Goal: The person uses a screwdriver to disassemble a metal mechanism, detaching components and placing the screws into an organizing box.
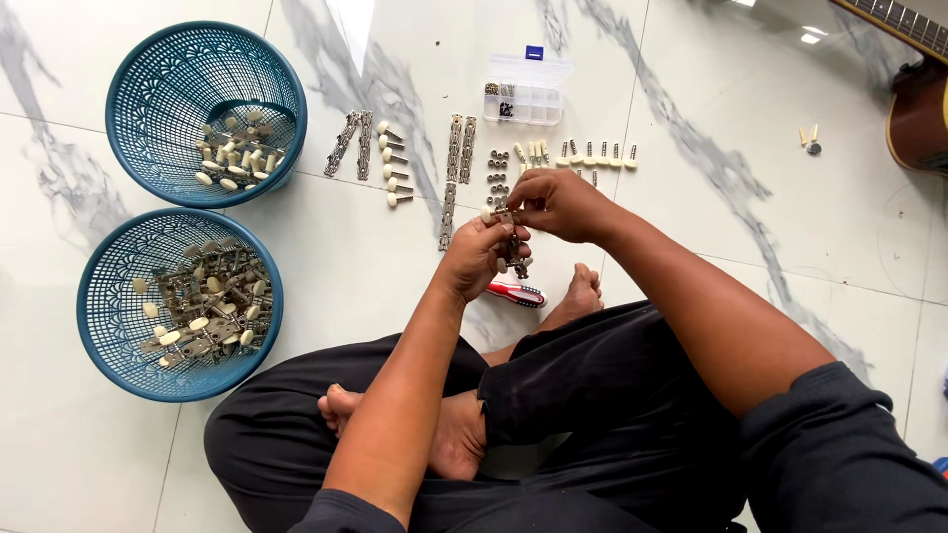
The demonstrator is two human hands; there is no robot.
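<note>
I sit cross-legged on a white marble floor. My left hand (pixel 481 255) grips a metal guitar tuner strip (pixel 513 247) with cream knobs, held upright above my foot. My right hand (pixel 555 202) pinches the strip's top end, where one cream knob sticks out. On the floor beyond my hands lie metal tuner plates (pixel 460 148), a column of cream-knobbed pegs (pixel 392 163), small metal gears (pixel 498 168) and a row of pegs (pixel 592 155). A red and white screwdriver handle (pixel 515 292) rests by my foot.
Two blue mesh baskets stand at left: the far one (pixel 148 74) holds cream knobs, the near one (pixel 109 326) holds assembled tuner sets. A clear parts box (pixel 526 91) sits ahead. A guitar body (pixel 918 114) lies at top right, with small parts (pixel 810 140) near it.
</note>
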